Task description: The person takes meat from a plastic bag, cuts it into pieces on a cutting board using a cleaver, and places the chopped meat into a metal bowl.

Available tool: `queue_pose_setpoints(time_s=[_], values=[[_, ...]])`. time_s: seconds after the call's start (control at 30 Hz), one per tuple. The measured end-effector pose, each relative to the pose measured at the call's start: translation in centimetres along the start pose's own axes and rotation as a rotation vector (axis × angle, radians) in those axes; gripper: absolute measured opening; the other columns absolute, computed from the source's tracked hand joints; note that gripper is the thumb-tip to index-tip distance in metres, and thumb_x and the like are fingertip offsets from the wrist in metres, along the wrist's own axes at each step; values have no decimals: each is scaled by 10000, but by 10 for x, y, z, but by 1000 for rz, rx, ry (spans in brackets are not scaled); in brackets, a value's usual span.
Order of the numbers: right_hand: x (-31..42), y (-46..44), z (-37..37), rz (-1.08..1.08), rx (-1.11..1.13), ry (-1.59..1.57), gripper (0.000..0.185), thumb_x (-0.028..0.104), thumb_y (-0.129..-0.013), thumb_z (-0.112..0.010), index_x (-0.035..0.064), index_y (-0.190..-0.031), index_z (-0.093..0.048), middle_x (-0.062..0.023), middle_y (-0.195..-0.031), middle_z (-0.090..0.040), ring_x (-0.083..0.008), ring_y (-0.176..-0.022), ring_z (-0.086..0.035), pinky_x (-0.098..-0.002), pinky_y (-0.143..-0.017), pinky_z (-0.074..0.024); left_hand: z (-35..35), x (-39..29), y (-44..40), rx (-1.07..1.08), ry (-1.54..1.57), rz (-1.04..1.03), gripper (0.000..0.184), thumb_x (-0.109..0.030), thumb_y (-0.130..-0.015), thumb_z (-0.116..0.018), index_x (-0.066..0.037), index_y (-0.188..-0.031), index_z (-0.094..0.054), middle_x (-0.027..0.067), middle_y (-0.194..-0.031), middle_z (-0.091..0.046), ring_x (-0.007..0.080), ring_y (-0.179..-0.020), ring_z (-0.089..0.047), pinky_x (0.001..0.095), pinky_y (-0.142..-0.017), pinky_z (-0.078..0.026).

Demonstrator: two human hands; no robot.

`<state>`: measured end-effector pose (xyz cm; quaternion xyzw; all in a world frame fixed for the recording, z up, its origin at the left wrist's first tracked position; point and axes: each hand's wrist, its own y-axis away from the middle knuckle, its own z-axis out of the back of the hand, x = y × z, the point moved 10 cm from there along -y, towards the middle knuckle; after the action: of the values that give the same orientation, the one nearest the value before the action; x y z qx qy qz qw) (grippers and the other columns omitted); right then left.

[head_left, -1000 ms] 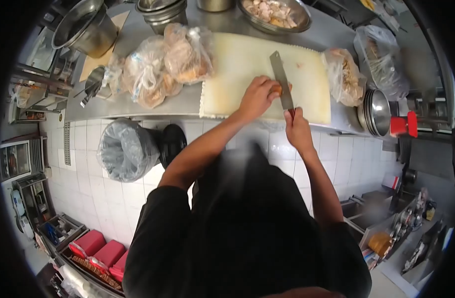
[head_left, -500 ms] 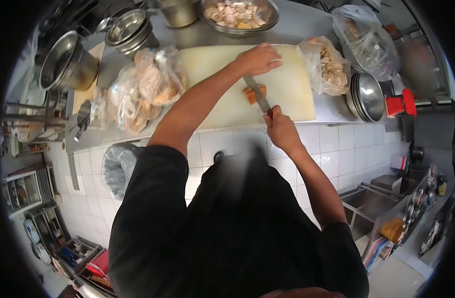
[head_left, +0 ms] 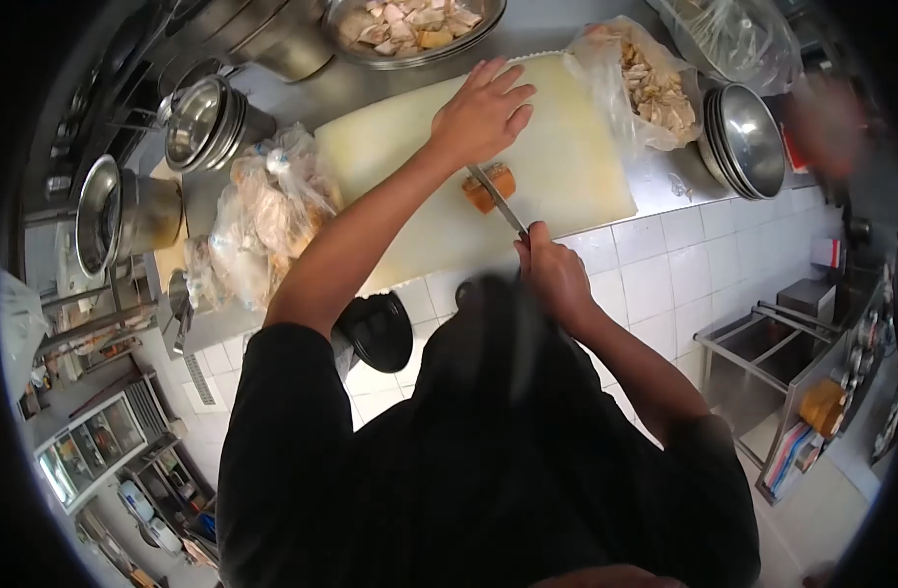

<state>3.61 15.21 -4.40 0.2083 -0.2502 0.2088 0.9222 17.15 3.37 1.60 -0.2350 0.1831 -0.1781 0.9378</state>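
Observation:
A knife [head_left: 502, 202] is gripped by its handle in my right hand [head_left: 557, 276], closed at the near edge of the cutting board [head_left: 390, 235]. Its blade lies across the top of an orange-brown block of food [head_left: 489, 188], which looks like cooked meat. My left hand [head_left: 480, 113] is open just beyond the blade's far end, fingers spread over the board. Whether its palm touches the board or the blade's tip, I cannot tell.
Plastic bags of food [head_left: 277, 206] lie left of the board; an open bag of pieces [head_left: 655, 98] sits right. A metal bowl of chopped pieces [head_left: 419, 47] stands behind. Stacked steel bowls [head_left: 752, 142] and a blurred reddish shape [head_left: 829, 122] are at the right.
The view has shifted and turned. My left hand's fingers have spread out. The knife still crosses the block, in my right hand. A blurred reddish shape has appeared at the right.

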Motion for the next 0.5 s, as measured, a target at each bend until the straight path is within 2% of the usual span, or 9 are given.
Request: queue_pose_setpoints(time_s=[0.03,0.13,0.23,0.33,0.43,0.5], values=[[5,-3,6,10,12,12,228,244,-951,-496,27,-947,-428,-254,-712,-625,-455,-682,-617,-549,-624,-486,-2,-2,-1,27,-149,-53,352,-283,-923,-496,-85,-1192,-609,134,-1368,-486,341,-1318,-365,415,-1090,-334],[19,-2,17,15,55,33,214,234,-954,-480,26,-967,-434,-258,-727,-629,-452,-691,-620,-545,-633,-490,-12,32,6,80,337,232,348,-265,-916,-501,-91,-1200,-602,129,-1401,-453,340,-1327,-353,431,-1103,-317],[14,-3,15,-25,71,21,191,204,-950,-467,20,-1000,-457,-257,-744,-639,-455,-694,-621,-544,-641,-495,-12,29,5,82,352,237,353,-246,-914,-493,-99,-1221,-589,123,-1411,-437,341,-1337,-336,446,-1114,-295],[2,-5,0,-69,77,7,196,204,-946,-474,18,-1005,-457,-261,-759,-640,-455,-704,-622,-551,-646,-492,-2,-1,-1,54,76,14,353,-234,-912,-484,-101,-1221,-588,135,-1401,-441,351,-1337,-330,465,-1119,-279],[6,-1,5,-43,51,24,195,204,-943,-484,19,-985,-440,-268,-744,-630,-461,-693,-617,-561,-637,-485,-4,-7,-4,7,-92,-103,349,-221,-907,-476,-89,-1208,-592,156,-1385,-448,359,-1328,-338,483,-1118,-272],[17,-2,14,16,27,-30,198,208,-941,-489,23,-966,-423,-277,-726,-618,-466,-682,-611,-568,-627,-480,1,8,1,-16,119,54,345,-217,-902,-477,-79,-1195,-596,169,-1380,-449,369,-1320,-344,487,-1119,-267]])
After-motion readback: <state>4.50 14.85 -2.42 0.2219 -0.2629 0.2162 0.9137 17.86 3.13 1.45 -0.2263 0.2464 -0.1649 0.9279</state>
